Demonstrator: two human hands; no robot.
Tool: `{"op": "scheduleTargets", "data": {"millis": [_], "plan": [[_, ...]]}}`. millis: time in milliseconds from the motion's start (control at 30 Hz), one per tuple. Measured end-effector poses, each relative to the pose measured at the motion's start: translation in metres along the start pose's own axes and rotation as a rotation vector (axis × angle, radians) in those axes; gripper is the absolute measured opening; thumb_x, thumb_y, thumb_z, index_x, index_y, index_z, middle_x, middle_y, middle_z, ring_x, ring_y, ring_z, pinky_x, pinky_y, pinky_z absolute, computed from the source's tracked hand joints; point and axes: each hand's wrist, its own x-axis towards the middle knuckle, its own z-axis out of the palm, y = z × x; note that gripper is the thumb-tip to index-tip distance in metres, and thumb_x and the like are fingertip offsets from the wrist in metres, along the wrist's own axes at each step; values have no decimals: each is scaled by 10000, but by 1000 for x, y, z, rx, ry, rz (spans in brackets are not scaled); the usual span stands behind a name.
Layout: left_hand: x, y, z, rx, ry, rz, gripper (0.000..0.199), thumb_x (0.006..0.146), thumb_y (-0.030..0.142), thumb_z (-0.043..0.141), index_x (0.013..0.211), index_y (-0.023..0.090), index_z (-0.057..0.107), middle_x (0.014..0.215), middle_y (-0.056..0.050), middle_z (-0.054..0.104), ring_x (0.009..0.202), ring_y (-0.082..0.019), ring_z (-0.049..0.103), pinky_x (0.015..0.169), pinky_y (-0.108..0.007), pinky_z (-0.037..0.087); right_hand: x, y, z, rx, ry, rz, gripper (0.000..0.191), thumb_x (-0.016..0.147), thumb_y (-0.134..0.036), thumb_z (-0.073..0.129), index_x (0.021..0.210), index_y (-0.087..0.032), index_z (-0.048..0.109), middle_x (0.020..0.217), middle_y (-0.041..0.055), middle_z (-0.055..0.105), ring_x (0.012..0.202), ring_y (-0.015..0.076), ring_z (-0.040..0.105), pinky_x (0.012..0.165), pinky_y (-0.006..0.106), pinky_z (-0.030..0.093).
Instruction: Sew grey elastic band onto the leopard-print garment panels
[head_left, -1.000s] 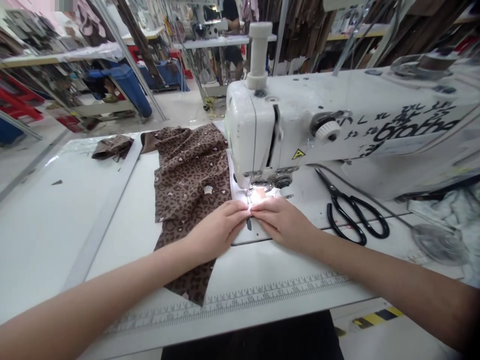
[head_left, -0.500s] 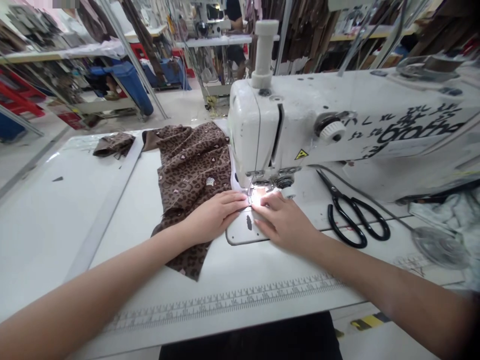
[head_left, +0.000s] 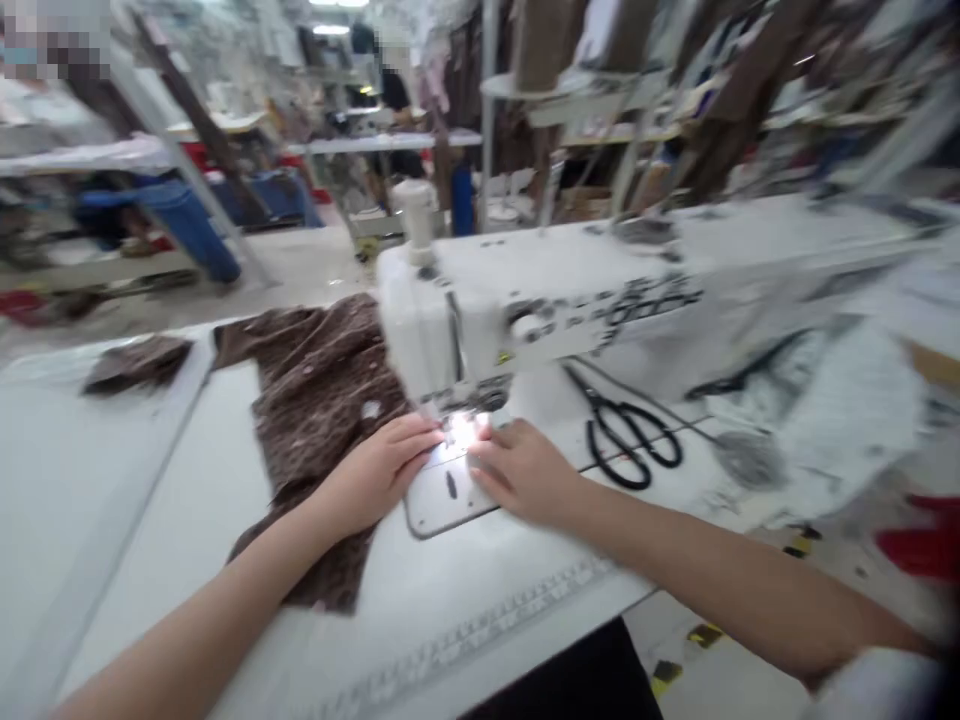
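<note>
Both hands are at the needle area of a white sewing machine (head_left: 420,320), under its bright lamp. My left hand (head_left: 382,470) has its fingers pressed together on the edge of a brown leopard-print fabric (head_left: 315,400), just left of the presser foot. The fabric lies bunched on the table and passes beneath my left wrist. On the right side of the foot, my right hand (head_left: 529,470) has its fingers bent and closed over the metal needle plate (head_left: 442,510). Glare and the fingers hide what is between them.
Black-handled scissors (head_left: 626,440) lie right of my right hand. A small brown fabric piece (head_left: 139,362) rests at the table's far left. A printed ruler (head_left: 480,630) runs along the front edge. Pale cloth (head_left: 832,410) is heaped at the right. Other worktables stand behind.
The camera view has turned right and tilted up, so the machine and hands appear further left and lower. Both hands keep their places beside the presser foot.
</note>
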Motion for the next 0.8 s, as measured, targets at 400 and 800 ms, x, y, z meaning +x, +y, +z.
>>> {"op": "scheduleTargets", "data": {"millis": [400, 800], "plan": [[-3, -51, 21, 203, 164, 82, 383, 840, 388, 448, 1205, 285, 502, 1229, -47, 534, 1128, -269, 508, 946, -470, 455, 7, 5, 5, -187, 50, -7, 194, 832, -282, 442, 810, -176, 602, 917, 62, 572, 811, 184, 476, 755, 300, 403], [7, -2, -18, 10, 88, -293, 333, 827, 410, 415, 860, 207, 677, 925, -65, 675, 901, -242, 593, 871, -371, 453, -2, -26, -2, -135, -9, -174, 188, 860, -172, 429, 942, -130, 592, 911, 100, 587, 863, 203, 509, 803, 330, 420]]}}
